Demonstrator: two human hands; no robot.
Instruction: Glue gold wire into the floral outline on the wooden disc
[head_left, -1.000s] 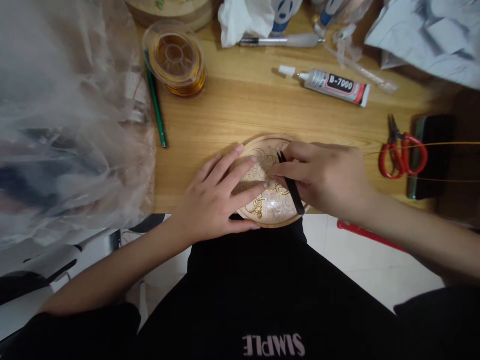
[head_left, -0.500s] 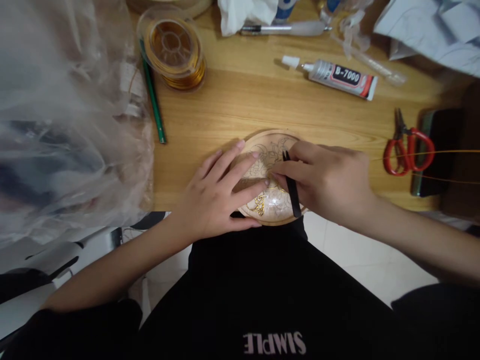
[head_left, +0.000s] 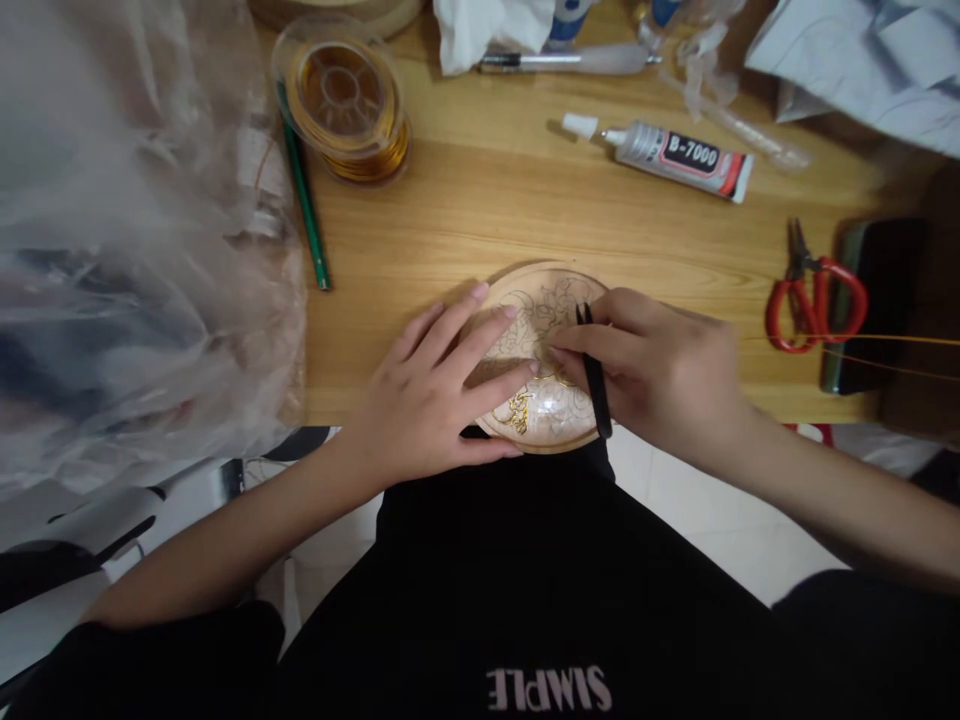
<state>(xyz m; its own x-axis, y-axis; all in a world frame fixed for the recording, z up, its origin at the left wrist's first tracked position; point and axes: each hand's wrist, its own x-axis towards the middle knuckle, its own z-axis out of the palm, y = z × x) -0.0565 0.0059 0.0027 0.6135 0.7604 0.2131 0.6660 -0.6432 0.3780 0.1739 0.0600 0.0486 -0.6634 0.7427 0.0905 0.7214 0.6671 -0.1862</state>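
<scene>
A round wooden plate (head_left: 570, 438) with a line drawing on its face lies at the table's near edge. Gold wire (head_left: 519, 412) follows part of the drawing at the lower left. My left hand (head_left: 431, 390) rests on the plate's left side, fingers spread, a fingertip touching near the gold wire. Black tweezers (head_left: 596, 385) are held in my right hand (head_left: 660, 370), their tips pointing away from my body. That hand's thumb and forefinger meet over the middle of the plate; whether they also pinch wire is too small to tell.
A spool of gold wire (head_left: 349, 100) and a green pencil (head_left: 306, 205) are at the left, beside a plastic bag (head_left: 150, 250). A glue tube (head_left: 679, 158) lies beyond the plate. Red-handled scissors (head_left: 814, 300) touch a dark phone (head_left: 874, 300) at right. A pen (head_left: 570, 60) is farther back.
My right hand has shifted slightly to the right with the tweezers. The loose gold wire over the scissors has dropped lower. My left hand stays in place on the plate.
</scene>
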